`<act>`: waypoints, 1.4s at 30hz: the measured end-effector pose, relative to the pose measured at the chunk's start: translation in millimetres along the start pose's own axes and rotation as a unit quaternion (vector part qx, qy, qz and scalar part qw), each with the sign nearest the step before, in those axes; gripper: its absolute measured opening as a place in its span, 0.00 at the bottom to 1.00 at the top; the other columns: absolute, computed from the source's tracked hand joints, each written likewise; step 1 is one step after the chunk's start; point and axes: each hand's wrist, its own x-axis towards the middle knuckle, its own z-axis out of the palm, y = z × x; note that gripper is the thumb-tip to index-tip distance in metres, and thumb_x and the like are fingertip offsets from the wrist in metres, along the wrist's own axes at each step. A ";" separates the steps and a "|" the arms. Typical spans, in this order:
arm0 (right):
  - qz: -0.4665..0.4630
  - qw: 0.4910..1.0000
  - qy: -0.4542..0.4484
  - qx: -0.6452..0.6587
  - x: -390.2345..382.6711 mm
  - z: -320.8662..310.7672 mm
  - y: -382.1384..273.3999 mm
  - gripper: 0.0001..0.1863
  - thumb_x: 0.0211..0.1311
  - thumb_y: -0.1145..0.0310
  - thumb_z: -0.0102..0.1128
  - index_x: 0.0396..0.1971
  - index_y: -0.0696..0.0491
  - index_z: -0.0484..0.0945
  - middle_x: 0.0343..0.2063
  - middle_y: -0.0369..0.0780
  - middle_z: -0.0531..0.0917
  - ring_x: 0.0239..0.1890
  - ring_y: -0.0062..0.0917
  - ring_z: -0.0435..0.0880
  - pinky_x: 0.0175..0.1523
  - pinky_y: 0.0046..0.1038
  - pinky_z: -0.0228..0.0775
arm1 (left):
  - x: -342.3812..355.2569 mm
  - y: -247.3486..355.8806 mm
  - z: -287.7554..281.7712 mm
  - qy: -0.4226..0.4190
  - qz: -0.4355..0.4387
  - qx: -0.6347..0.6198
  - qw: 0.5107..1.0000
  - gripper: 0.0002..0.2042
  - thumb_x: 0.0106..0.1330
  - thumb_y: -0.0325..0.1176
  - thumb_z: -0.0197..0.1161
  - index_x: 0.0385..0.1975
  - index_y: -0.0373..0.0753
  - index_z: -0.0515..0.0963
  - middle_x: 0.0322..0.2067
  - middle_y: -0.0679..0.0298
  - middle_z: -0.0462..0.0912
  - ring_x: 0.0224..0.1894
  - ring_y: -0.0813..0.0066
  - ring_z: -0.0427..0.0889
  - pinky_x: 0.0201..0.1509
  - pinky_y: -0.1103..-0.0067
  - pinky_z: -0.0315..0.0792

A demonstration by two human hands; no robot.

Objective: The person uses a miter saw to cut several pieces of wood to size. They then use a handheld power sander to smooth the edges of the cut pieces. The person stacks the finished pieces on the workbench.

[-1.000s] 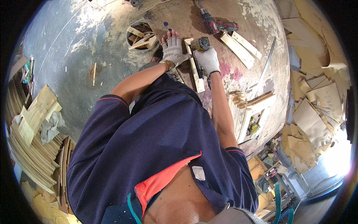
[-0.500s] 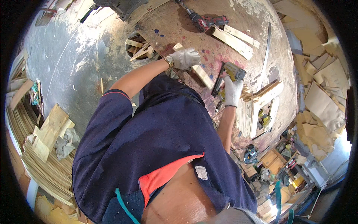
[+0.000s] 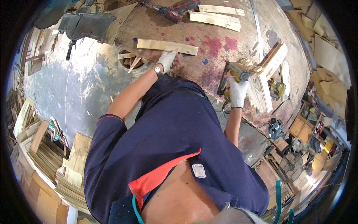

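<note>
A nail gun point(image 3: 235, 71), yellow-green with a black magazine, is gripped in my right hand point(image 3: 238, 93), which wears a white glove. It is held over the bench close to the stacked wood strips. My left hand point(image 3: 166, 61), gloved and with a watch at the wrist, is at the near edge of a pale wood strip point(image 3: 167, 46). The glove seems to touch that edge, but its fingers are too hidden to show whether they grip. The strip lies crosswise on the paint-stained bench point(image 3: 201, 71).
Beyond lie a cordless drill point(image 3: 171, 15), two more wood strips point(image 3: 216, 21) and a long metal straightedge point(image 3: 257, 26). On the right sit an assembled wood piece point(image 3: 264, 87) and another yellow tool point(image 3: 276, 87). A hole with offcuts point(image 3: 130, 61) and a dark clamp-like machine point(image 3: 87, 26) are left.
The view has turned, so the strips now lie nearly level. My left hand has slid off the strip's top to its near edge. My right hand still holds the nail gun, nearer the stacked wood.
</note>
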 end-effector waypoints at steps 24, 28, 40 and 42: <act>-0.169 0.911 -0.187 -0.327 77.6 109.0 -34.3 0.22 0.52 0.56 0.69 0.43 0.56 0.87 0.39 0.55 0.88 0.47 0.51 0.87 0.53 0.45 0.79 | 32.7 35.6 7.7 0.326 0.439 0.659 0.516 0.27 0.71 0.57 0.59 0.64 0.48 0.77 0.67 0.57 0.75 0.72 0.53 0.69 0.73 0.51 0.60; -0.172 0.912 -0.177 -0.327 78.6 111.8 -32.6 0.21 0.53 0.57 0.68 0.42 0.56 0.87 0.38 0.55 0.88 0.46 0.50 0.87 0.53 0.44 0.79 | 30.7 39.3 9.5 0.321 0.432 0.658 0.526 0.28 0.71 0.56 0.60 0.65 0.48 0.76 0.68 0.58 0.75 0.71 0.54 0.70 0.73 0.51 0.60; -0.131 0.919 -0.166 -0.334 69.5 95.1 -19.2 0.20 0.54 0.58 0.68 0.42 0.56 0.87 0.38 0.54 0.88 0.45 0.49 0.88 0.51 0.43 0.80 | 28.1 39.7 10.6 0.283 0.403 0.662 0.565 0.29 0.72 0.53 0.58 0.69 0.48 0.72 0.72 0.53 0.69 0.74 0.49 0.65 0.75 0.48 0.57; -0.139 0.927 -0.168 -0.304 62.9 92.9 -20.4 0.20 0.54 0.58 0.68 0.42 0.56 0.87 0.38 0.55 0.88 0.45 0.49 0.88 0.51 0.44 0.80 | 26.7 39.8 7.9 0.284 0.398 0.659 0.572 0.29 0.72 0.53 0.58 0.70 0.48 0.71 0.72 0.53 0.68 0.74 0.49 0.65 0.75 0.47 0.57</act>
